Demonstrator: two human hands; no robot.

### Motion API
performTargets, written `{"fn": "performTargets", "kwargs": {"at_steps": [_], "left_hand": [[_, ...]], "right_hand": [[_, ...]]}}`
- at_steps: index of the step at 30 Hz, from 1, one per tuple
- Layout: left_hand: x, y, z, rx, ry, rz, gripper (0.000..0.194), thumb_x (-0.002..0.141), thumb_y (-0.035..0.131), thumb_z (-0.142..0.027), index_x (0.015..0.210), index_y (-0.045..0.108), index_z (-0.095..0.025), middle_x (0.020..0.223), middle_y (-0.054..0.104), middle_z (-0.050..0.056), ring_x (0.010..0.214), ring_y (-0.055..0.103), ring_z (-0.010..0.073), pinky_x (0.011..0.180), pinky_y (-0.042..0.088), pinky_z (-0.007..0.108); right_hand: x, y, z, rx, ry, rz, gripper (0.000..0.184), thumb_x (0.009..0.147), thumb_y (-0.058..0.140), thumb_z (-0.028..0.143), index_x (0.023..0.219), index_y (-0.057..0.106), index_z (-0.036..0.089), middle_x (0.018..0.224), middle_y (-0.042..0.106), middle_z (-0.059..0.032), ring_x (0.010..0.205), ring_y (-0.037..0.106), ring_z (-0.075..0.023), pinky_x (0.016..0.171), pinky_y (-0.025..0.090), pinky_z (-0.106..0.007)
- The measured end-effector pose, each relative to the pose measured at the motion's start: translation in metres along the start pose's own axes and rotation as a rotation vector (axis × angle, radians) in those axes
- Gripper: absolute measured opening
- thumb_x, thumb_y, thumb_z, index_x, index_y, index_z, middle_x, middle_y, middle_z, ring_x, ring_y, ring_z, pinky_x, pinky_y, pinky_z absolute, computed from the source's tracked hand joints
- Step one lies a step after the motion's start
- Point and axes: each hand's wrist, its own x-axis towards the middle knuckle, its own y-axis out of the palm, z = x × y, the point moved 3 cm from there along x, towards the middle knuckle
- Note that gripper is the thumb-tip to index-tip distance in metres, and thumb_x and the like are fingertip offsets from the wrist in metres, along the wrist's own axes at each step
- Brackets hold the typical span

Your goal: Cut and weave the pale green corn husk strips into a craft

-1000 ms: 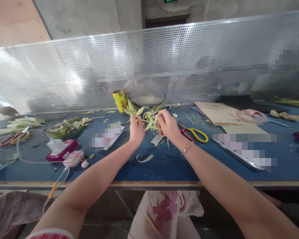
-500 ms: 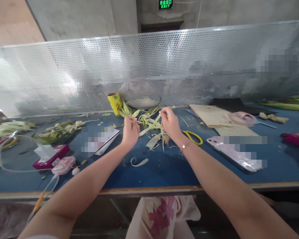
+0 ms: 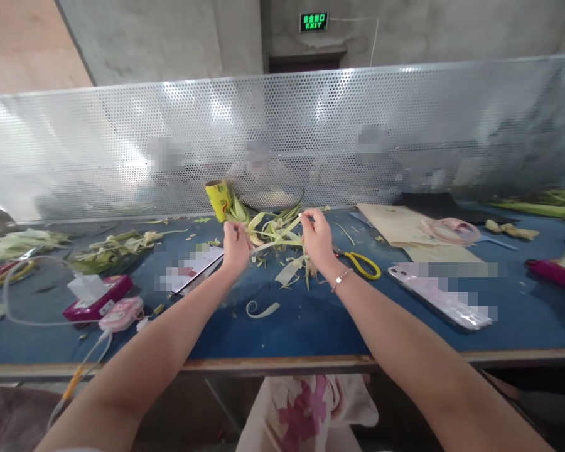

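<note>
My left hand is closed in a pinch on pale green corn husk strips above the blue table. Opposite it, my right hand pinches the other end, so the strips stretch between the two hands. Fingertips partly hide where each end is gripped. A loose husk piece hangs or lies below the strips; I cannot tell which. Just right of my right wrist lie scissors with yellow handles, partly covered by the wrist. A curled husk strip rests on the table nearer to me.
Behind the hands stand a yellow tube and a perforated metal screen. One phone lies left, another right. Further left are husks, a purple power strip and a cable. Brown paper lies at the right.
My hands have drawn further apart, the left one moving left, with the husk strips now spanning a wider gap. The camera view has tilted and shifted slightly.
</note>
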Motion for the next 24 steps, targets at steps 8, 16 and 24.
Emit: {"fn": "performTargets", "kwargs": {"at_steps": [8,16,24], "left_hand": [[-0.031,0.022,-0.013,0.006,0.069,0.287,0.012,0.091,0.042,-0.027,0.083,0.034,-0.024,0.039,0.035,-0.012,0.031,0.03,0.0072,0.037,0.024,0.018],[-0.022,0.01,-0.009,-0.022,0.049,0.153,0.018,0.091,0.047,-0.036,0.087,0.035,-0.024,0.042,0.04,-0.013,0.032,0.031,0.0056,0.037,0.025,0.017],[-0.032,0.023,0.01,-0.209,-0.671,0.152,0.042,0.087,0.042,-0.062,0.08,0.044,-0.02,0.057,0.059,0.0,0.041,0.049,0.0085,0.042,0.04,0.022]], "right_hand": [[0.016,-0.022,-0.033,0.062,0.173,-0.213,0.019,0.086,0.052,0.041,0.083,0.048,0.023,0.046,0.039,0.0092,0.032,0.031,-0.007,0.033,0.023,-0.02],[0.014,-0.02,-0.029,0.144,0.153,-0.123,0.023,0.086,0.052,0.046,0.088,0.047,0.024,0.045,0.039,0.0108,0.03,0.027,-0.0057,0.032,0.021,-0.019],[0.006,-0.015,-0.019,0.169,0.062,-0.083,0.027,0.089,0.044,0.052,0.096,0.042,0.026,0.052,0.04,0.0104,0.032,0.03,-0.0062,0.032,0.024,-0.019]]}}
